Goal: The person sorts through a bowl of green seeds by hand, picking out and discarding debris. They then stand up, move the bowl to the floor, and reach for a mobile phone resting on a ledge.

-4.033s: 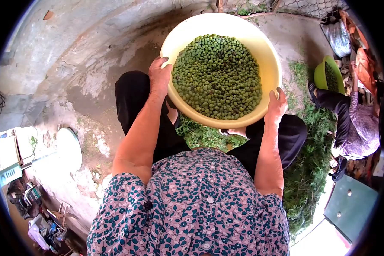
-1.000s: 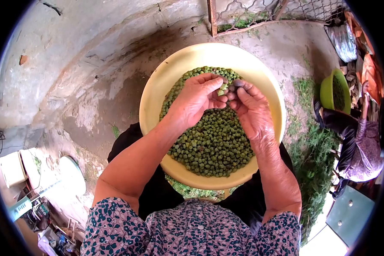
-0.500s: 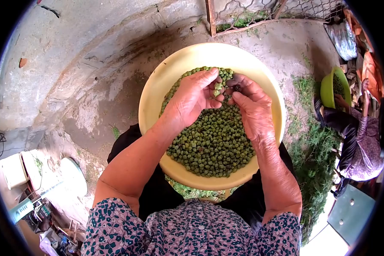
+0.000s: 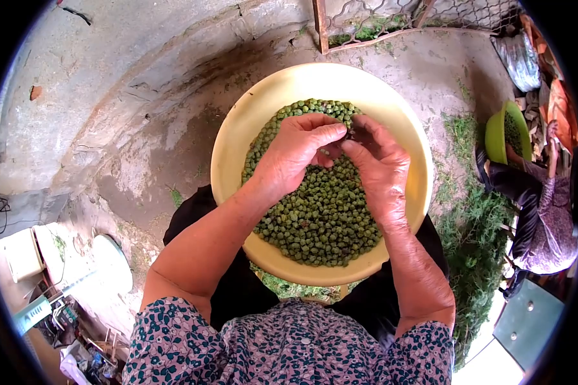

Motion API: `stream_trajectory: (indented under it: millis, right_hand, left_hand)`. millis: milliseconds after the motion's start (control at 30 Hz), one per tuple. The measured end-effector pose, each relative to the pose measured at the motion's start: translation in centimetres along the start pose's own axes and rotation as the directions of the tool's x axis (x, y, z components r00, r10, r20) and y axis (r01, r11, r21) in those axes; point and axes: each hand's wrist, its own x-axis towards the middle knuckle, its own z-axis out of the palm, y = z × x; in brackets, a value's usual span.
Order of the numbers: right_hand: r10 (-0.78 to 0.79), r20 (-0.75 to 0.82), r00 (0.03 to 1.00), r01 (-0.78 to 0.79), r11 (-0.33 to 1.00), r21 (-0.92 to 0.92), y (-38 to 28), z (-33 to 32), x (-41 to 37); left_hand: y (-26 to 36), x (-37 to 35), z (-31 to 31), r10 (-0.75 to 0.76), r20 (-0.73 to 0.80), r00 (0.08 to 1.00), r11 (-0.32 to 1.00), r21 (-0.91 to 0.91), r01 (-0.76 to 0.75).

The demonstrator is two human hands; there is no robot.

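On my lap is a wide yellow basin [image 4: 234, 128], part-filled with small round green pods or berries [image 4: 321, 218]. Above the heap, my left hand [image 4: 298, 151] is closed, thumb pressed against the fingers. Facing it, with fingertips meeting or nearly so, is my right hand [image 4: 380, 163], its thumb and curled fingers pinched together. A tiny dark bit shows where the fingertips come together, too small to name. Whatever else the fingers hold is hidden.
At the right, another person [image 4: 549, 224] sits by a lime-green tub [image 4: 496, 138] of similar green pieces. Cut greenery [image 4: 475, 237] lies on the ground between us. A metal lattice gate [image 4: 392, 25] stands beyond the basin, and a concrete wall [image 4: 122, 58] curves along the left.
My left thumb has closed down over its fingers, and the green pieces seen there before are out of sight. Both hands have drawn slightly closer together.
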Motion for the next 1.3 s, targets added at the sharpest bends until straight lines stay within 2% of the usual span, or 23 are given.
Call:
stream_trajectory:
  millis: [67,200,267,300,367,400,433,467,500,533,567,600,667,733,800,833,900,933,1000,1033,1100,1200,1300]
  right_hand:
    - [-0.032,-0.010,0.999,0.031,0.991,-0.133,0.2,-0.4,0.3]
    - [0.052,-0.012,0.999,-0.053,0.993,-0.102,-0.1,-0.7,0.3]
    - [0.165,0.022,0.986,-0.167,0.981,0.098,0.0,-0.8,0.5]
    - [0.166,0.021,0.986,-0.168,0.981,0.097,0.0,-0.8,0.5]
    - [0.313,0.083,0.946,-0.324,0.902,0.284,-0.2,-1.0,0.6]
    - [0.313,0.083,0.946,-0.323,0.902,0.285,-0.2,-1.1,0.7]
    - [0.350,0.135,0.927,-0.375,0.849,0.374,-0.1,-1.4,0.8]
    - [0.380,0.190,0.905,-0.424,0.783,0.455,0.0,-1.6,0.9]
    - [0.380,0.189,0.906,-0.424,0.783,0.455,0.2,-1.7,0.9]
    - [0.386,0.226,0.895,-0.445,0.722,0.530,0.4,-1.7,0.9]
    - [0.388,0.263,0.883,-0.465,0.652,0.599,0.5,-1.8,0.9]
    - [0.387,0.264,0.884,-0.464,0.652,0.599,0.5,-1.9,0.9]
    - [0.305,0.243,0.921,-0.389,0.659,0.644,0.5,-2.1,1.2]
    - [0.301,0.217,0.929,-0.369,0.687,0.626,0.2,-2.0,1.4]
    - [0.324,0.181,0.929,-0.367,0.735,0.571,-0.3,-1.7,1.4]
    - [0.324,0.181,0.929,-0.367,0.734,0.571,-0.5,-1.4,1.3]
    - [0.313,0.097,0.945,-0.323,0.840,0.437,-0.7,-0.9,1.0]
    - [0.314,0.097,0.945,-0.323,0.839,0.437,-0.5,-0.9,0.9]
    - [0.189,0.083,0.978,-0.205,0.935,0.288,-0.1,-1.0,0.7]
    - [0.189,0.083,0.978,-0.205,0.935,0.288,-0.1,-0.9,0.7]
    - [0.240,-0.022,0.970,-0.224,0.932,0.283,-0.1,-0.9,0.7]
    - [0.273,0.023,0.962,-0.262,0.889,0.375,0.2,-1.3,0.9]
    - [0.267,0.020,0.963,-0.256,0.895,0.366,0.2,-1.1,0.8]
  left_hand:
    - [-0.1,-0.1,0.3,0.037,-0.020,0.999,0.999,0.039,-0.037]
    - [0.1,-0.3,0.6,0.104,-0.058,0.993,0.983,0.155,-0.094]
    - [0.0,-0.3,0.6,0.115,-0.044,0.992,0.983,0.151,-0.107]
    - [0.0,-0.4,0.6,0.127,-0.031,0.991,0.982,0.145,-0.121]
    - [0.1,-0.4,0.3,0.112,0.008,0.994,0.984,0.139,-0.112]
    - [0.1,-0.3,0.1,0.098,0.045,0.994,0.985,0.135,-0.104]
    - [0.1,-0.3,0.0,0.098,0.045,0.994,0.985,0.135,-0.103]
    - [0.0,-0.2,-0.1,0.054,0.071,0.996,0.998,0.029,-0.056]
    - [0.0,0.0,-0.2,0.012,0.101,0.995,0.997,-0.075,-0.004]
    - [-0.1,0.1,-0.4,0.012,0.102,0.995,0.997,-0.075,-0.004]
    - [-0.1,0.2,-0.5,-0.023,0.137,0.990,0.985,-0.168,0.046]
    - [-0.1,0.2,-0.6,-0.053,0.175,0.983,0.961,-0.258,0.098]
    - [0.0,0.0,-0.4,-0.056,0.160,0.986,0.960,-0.264,0.097]
    - [0.0,0.0,-0.2,-0.060,0.144,0.988,0.957,-0.272,0.098]
    - [-0.2,0.0,-0.1,-0.004,0.096,0.995,0.988,-0.155,0.019]
    - [-0.2,0.0,0.1,-0.004,0.096,0.995,0.988,-0.155,0.019]
    - [-0.1,-0.2,0.6,0.082,-0.019,0.996,0.997,-0.014,-0.082]
    - [0.0,-0.3,0.7,0.081,-0.019,0.997,0.997,-0.014,-0.081]
    - [0.0,-0.5,0.8,0.132,-0.021,0.991,0.982,0.139,-0.128]
    - [0.0,-0.5,0.8,0.131,-0.021,0.991,0.982,0.139,-0.127]
    - [0.0,-0.5,0.8,0.137,0.005,0.991,0.982,0.132,-0.137]
    - [0.1,-0.7,1.0,0.110,-0.020,0.994,0.984,0.140,-0.106]
    - [-0.1,-0.5,0.8,0.123,-0.013,0.992,0.988,0.096,-0.121]
